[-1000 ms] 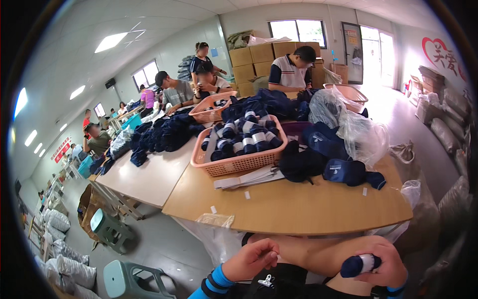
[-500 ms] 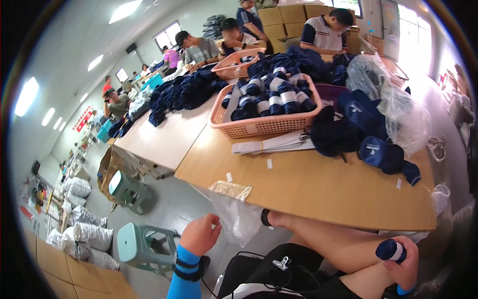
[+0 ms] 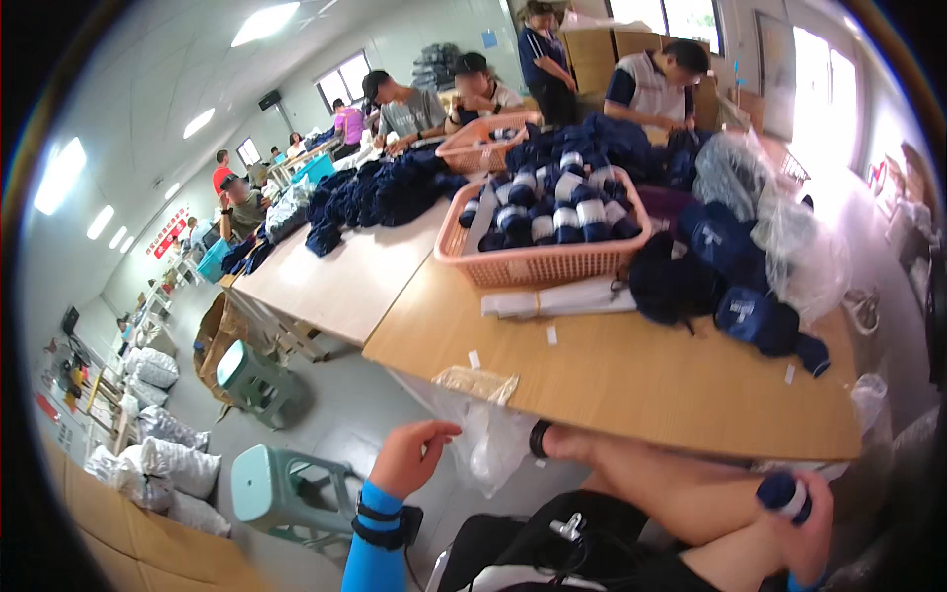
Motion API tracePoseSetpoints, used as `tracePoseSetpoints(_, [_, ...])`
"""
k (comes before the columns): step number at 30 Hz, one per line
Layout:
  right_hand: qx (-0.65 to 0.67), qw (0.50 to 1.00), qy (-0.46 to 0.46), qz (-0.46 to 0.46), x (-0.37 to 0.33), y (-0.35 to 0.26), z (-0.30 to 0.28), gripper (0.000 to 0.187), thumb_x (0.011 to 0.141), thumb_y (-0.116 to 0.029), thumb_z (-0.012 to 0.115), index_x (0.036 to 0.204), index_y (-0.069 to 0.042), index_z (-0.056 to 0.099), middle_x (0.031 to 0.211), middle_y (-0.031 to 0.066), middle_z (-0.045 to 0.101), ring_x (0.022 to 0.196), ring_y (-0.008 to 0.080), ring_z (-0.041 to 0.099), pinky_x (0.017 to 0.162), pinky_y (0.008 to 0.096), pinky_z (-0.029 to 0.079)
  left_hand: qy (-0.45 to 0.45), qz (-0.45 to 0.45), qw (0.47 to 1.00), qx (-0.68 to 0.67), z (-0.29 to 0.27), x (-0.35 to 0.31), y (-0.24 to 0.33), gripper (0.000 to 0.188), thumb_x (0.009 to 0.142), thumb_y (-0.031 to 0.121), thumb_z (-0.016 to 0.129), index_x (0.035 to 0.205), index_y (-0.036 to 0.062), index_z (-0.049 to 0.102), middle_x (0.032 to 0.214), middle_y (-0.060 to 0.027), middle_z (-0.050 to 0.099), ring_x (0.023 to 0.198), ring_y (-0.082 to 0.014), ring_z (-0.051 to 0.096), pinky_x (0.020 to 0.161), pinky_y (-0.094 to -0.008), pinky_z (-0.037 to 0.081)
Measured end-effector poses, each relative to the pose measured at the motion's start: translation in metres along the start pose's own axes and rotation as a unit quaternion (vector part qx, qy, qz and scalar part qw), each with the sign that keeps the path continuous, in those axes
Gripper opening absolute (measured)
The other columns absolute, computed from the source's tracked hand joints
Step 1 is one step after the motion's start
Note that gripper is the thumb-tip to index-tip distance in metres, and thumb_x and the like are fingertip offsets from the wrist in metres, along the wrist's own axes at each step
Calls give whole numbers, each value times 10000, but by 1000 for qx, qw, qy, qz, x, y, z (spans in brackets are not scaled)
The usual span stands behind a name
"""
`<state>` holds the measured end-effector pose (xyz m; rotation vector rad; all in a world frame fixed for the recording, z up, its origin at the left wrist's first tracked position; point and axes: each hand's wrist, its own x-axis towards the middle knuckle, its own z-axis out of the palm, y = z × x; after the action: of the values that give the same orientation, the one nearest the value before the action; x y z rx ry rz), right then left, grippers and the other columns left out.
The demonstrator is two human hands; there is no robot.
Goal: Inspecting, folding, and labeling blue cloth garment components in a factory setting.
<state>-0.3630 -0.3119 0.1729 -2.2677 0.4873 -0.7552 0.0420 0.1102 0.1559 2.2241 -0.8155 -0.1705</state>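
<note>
My right hand point(image 3: 807, 533), above my thigh at the lower right, is closed round a dark navy cloth roll point(image 3: 773, 490) with a white band about it. My left hand point(image 3: 412, 459) is in the air in front of the table's near edge, fingers loosely bent, thumb apart, with nothing in it. Close to it a clear plastic bag point(image 3: 490, 444) hangs from the table edge. On the table a pink basket point(image 3: 552, 268) holds several similar banded navy rolls point(image 3: 564, 219). White paper strips point(image 3: 552, 301) lie before it, and navy caps point(image 3: 758, 318) lie to its right.
The wooden table point(image 3: 631, 380) runs across in front of my legs. Beyond are a navy cloth pile point(image 3: 380, 202), a second pink basket point(image 3: 483, 153) and several people at work. Green stools point(image 3: 271, 493) and white sacks point(image 3: 182, 466) stand on the left. Clear plastic point(image 3: 804, 257) is at the right.
My left hand has moved a little to the right, its fingers stretching out more. The right hand has tilted the navy roll slightly, still holding it. The view has shifted a little.
</note>
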Motion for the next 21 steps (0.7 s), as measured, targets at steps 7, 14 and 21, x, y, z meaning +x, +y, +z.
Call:
tracePoseSetpoints(7, [-72,973,-187,-114,73,-91,-11,582,764,-152,858,1272,-2,617,1106,157,696,1043,277,682,955,396,522,3,88,996,-26,33,7,-6,251,936,-21,664,1161,53,748,1203,-118,750,968,-275,742,785,-333,602])
tracePoseSetpoints(14, [138,983,-119,-9,223,-108,67,478,874,-187,810,1270,3,619,1040,124,699,948,208,681,858,374,549,-40,-76,988,126,47,6,-40,401,932,190,718,1290,16,667,1323,-189,680,997,-318,744,890,-420,590])
tracePoseSetpoints(21, [230,963,88,-110,408,-87,213,711,968,-112,656,1572,42,313,1320,277,540,1151,320,615,1051,415,494,-73,-12,993,95,68,16,-41,463,936,172,721,1375,51,639,1457,-242,596,1052,-332,741,927,-428,588])
